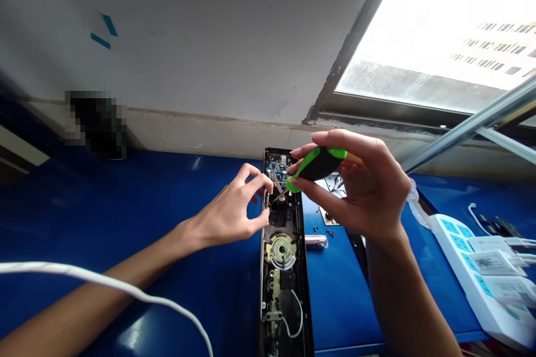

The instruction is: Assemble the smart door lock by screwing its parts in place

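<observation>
Our right hand (364, 189) holds the screwdriver (321, 166) toward eight o'clock, likely to reach into the housing (305, 295) our left hand (234, 206), grip wide, perhaps steadies.

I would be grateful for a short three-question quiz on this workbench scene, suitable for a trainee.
1. Multiple choice: What does the right grip hold?
A) a pair of pliers
B) a green-and-black screwdriver
C) a white power plug

2. True or false: The white power strip lies to the right of the open black device housing.

3. Fill in the colour: At the far end of the housing sits a ____ circuit board.

Key: 1. B; 2. True; 3. blue
</observation>
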`<action>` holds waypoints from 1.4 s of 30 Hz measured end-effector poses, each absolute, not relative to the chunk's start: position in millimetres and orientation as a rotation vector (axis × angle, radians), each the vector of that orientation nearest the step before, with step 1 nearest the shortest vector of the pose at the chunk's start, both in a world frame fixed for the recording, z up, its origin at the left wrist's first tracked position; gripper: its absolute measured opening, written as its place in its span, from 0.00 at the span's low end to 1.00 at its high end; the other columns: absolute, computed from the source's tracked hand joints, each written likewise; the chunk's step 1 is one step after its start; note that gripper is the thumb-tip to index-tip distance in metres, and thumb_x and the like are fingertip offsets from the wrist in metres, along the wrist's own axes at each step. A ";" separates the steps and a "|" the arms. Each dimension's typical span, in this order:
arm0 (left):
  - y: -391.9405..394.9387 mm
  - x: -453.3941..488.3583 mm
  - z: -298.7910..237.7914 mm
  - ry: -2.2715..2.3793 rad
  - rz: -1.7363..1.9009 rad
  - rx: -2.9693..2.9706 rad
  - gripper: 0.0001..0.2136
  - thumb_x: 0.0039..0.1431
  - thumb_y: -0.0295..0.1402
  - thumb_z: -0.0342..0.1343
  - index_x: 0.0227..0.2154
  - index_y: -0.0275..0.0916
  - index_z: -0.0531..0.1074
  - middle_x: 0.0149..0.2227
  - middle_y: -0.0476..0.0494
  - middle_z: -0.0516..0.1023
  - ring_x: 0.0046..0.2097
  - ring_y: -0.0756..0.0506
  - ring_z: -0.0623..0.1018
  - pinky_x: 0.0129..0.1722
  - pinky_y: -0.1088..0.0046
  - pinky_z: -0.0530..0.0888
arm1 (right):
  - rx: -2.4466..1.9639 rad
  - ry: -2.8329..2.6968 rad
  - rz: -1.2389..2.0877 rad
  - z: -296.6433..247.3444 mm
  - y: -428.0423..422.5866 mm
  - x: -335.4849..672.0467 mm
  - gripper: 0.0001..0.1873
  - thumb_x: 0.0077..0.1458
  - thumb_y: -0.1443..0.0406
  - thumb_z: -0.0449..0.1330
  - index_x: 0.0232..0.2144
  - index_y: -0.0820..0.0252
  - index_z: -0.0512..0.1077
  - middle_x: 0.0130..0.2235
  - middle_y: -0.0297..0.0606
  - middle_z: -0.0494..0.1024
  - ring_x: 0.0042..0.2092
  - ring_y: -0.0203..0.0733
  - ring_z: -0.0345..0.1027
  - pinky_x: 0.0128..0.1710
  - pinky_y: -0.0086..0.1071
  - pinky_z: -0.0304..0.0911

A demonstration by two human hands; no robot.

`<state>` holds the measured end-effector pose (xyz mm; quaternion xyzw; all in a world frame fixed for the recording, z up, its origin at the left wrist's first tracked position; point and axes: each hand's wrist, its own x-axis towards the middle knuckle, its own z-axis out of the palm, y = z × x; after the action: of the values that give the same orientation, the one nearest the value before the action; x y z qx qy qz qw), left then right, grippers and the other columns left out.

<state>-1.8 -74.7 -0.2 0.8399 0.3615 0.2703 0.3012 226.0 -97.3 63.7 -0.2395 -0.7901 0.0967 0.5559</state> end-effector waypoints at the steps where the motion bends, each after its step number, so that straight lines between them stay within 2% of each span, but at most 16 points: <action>1: -74.2 -1.9 0.0 0.948 0.716 2.210 0.12 0.62 0.33 0.61 0.47 0.44 0.71 0.53 0.43 0.66 0.44 0.46 0.80 0.52 0.60 0.82 | -0.554 -1.871 0.203 63.4 -95.5 226.0 0.36 0.52 0.71 0.75 0.61 0.47 0.73 0.50 0.37 0.84 0.44 0.47 0.83 0.42 0.44 0.84; 4: -71.6 -2.8 -1.5 0.920 0.705 2.170 0.11 0.62 0.34 0.62 0.46 0.44 0.72 0.54 0.44 0.66 0.43 0.47 0.80 0.51 0.62 0.82 | -0.514 -1.895 0.121 65.4 -94.8 223.3 0.35 0.54 0.66 0.75 0.62 0.47 0.74 0.47 0.38 0.84 0.40 0.45 0.80 0.39 0.43 0.82; 7: -68.8 -3.9 -4.7 0.901 0.710 2.125 0.10 0.62 0.36 0.63 0.45 0.44 0.72 0.54 0.44 0.65 0.45 0.46 0.80 0.52 0.62 0.83 | -0.534 -1.927 0.204 71.1 -100.6 218.8 0.25 0.67 0.64 0.62 0.65 0.47 0.71 0.58 0.40 0.81 0.50 0.49 0.80 0.49 0.48 0.82; 9: -67.6 -4.2 -6.2 0.878 0.717 2.099 0.10 0.62 0.37 0.63 0.45 0.44 0.72 0.55 0.44 0.65 0.46 0.46 0.80 0.53 0.63 0.83 | -0.546 -1.937 0.297 74.1 -104.5 216.7 0.24 0.71 0.67 0.55 0.66 0.47 0.70 0.63 0.39 0.78 0.57 0.50 0.79 0.55 0.51 0.80; 11: -66.9 -4.4 -6.6 0.861 0.723 2.091 0.11 0.62 0.36 0.64 0.45 0.44 0.72 0.55 0.44 0.65 0.47 0.46 0.80 0.54 0.63 0.83 | -0.530 -1.926 0.315 74.9 -105.5 216.1 0.25 0.69 0.69 0.57 0.64 0.47 0.72 0.61 0.38 0.80 0.56 0.50 0.79 0.54 0.51 0.80; 15: -66.9 -4.9 -5.6 0.866 0.714 2.096 0.12 0.62 0.37 0.64 0.46 0.44 0.73 0.55 0.44 0.65 0.47 0.45 0.81 0.54 0.61 0.84 | -0.505 -1.839 0.143 73.0 -101.3 216.0 0.23 0.57 0.65 0.73 0.54 0.48 0.81 0.45 0.39 0.81 0.42 0.44 0.78 0.39 0.41 0.81; 18: -66.9 -5.5 -5.3 0.885 0.701 2.084 0.13 0.63 0.39 0.65 0.47 0.45 0.73 0.55 0.44 0.65 0.46 0.46 0.81 0.55 0.60 0.84 | -0.538 -1.855 0.119 74.4 -102.5 214.5 0.18 0.65 0.60 0.67 0.56 0.50 0.80 0.47 0.41 0.80 0.45 0.44 0.77 0.42 0.42 0.80; 21: -66.2 -6.0 -5.3 0.879 0.684 2.048 0.12 0.63 0.40 0.65 0.46 0.45 0.74 0.55 0.44 0.66 0.48 0.44 0.81 0.54 0.59 0.84 | -0.555 -1.907 0.245 77.0 -107.2 213.9 0.22 0.72 0.67 0.54 0.63 0.50 0.74 0.58 0.41 0.80 0.54 0.48 0.78 0.55 0.51 0.78; 24: -65.3 -5.9 -3.5 0.870 0.664 1.992 0.12 0.62 0.40 0.66 0.46 0.45 0.75 0.54 0.43 0.67 0.50 0.42 0.81 0.53 0.59 0.84 | -0.543 -1.882 0.283 76.3 -106.9 216.2 0.23 0.68 0.70 0.59 0.61 0.50 0.75 0.55 0.39 0.83 0.51 0.47 0.81 0.49 0.48 0.81; 28: -64.4 -5.4 0.6 0.860 0.646 1.913 0.11 0.62 0.38 0.65 0.46 0.44 0.75 0.52 0.44 0.69 0.52 0.42 0.81 0.56 0.58 0.83 | -0.527 -1.815 0.087 72.9 -101.2 219.0 0.20 0.58 0.64 0.73 0.53 0.48 0.82 0.44 0.38 0.81 0.42 0.43 0.78 0.38 0.40 0.80; 30: -64.0 -5.4 1.9 0.866 0.634 1.904 0.10 0.63 0.38 0.64 0.45 0.45 0.76 0.52 0.44 0.69 0.51 0.42 0.81 0.57 0.57 0.82 | -0.545 -1.840 0.065 73.4 -101.2 218.6 0.18 0.64 0.62 0.67 0.55 0.48 0.80 0.47 0.40 0.80 0.43 0.44 0.78 0.40 0.42 0.79; 33: -63.4 -6.1 2.5 0.869 0.615 1.912 0.10 0.63 0.38 0.64 0.45 0.45 0.76 0.53 0.44 0.69 0.51 0.42 0.81 0.57 0.56 0.81 | -0.550 -1.904 0.203 75.9 -104.2 217.6 0.23 0.70 0.69 0.55 0.63 0.50 0.74 0.57 0.42 0.80 0.52 0.47 0.79 0.52 0.49 0.79; 35: -63.2 -6.7 2.6 0.863 0.620 1.912 0.09 0.63 0.37 0.63 0.46 0.45 0.76 0.53 0.44 0.69 0.52 0.42 0.81 0.57 0.56 0.81 | -0.526 -1.908 0.281 76.6 -105.1 217.9 0.25 0.68 0.71 0.57 0.63 0.49 0.74 0.58 0.40 0.81 0.53 0.48 0.80 0.52 0.49 0.79; 39: -63.2 -7.8 2.9 0.863 0.622 1.908 0.09 0.64 0.37 0.62 0.46 0.45 0.75 0.51 0.44 0.71 0.52 0.42 0.81 0.57 0.56 0.81 | -0.511 -1.829 0.118 74.8 -102.9 219.7 0.22 0.57 0.65 0.73 0.54 0.48 0.81 0.45 0.37 0.82 0.43 0.43 0.78 0.41 0.40 0.80; 40: -63.1 -8.1 2.7 0.865 0.615 1.905 0.09 0.64 0.36 0.62 0.46 0.45 0.75 0.51 0.44 0.71 0.52 0.42 0.81 0.57 0.56 0.81 | -0.526 -1.824 0.067 74.4 -102.5 219.6 0.21 0.57 0.63 0.73 0.53 0.48 0.82 0.44 0.37 0.81 0.42 0.42 0.77 0.39 0.39 0.80; 42: -62.6 -8.6 1.9 0.861 0.607 1.898 0.09 0.65 0.36 0.62 0.47 0.45 0.75 0.51 0.44 0.72 0.52 0.42 0.81 0.57 0.56 0.80 | -0.565 -1.847 0.034 73.8 -102.7 218.9 0.17 0.65 0.61 0.66 0.56 0.48 0.80 0.47 0.39 0.81 0.43 0.43 0.78 0.42 0.41 0.80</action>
<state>-8.6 -62.6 1.9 0.7734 0.3508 0.2472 0.4666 218.9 -102.7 73.8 -0.2406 -0.7865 0.0146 0.5687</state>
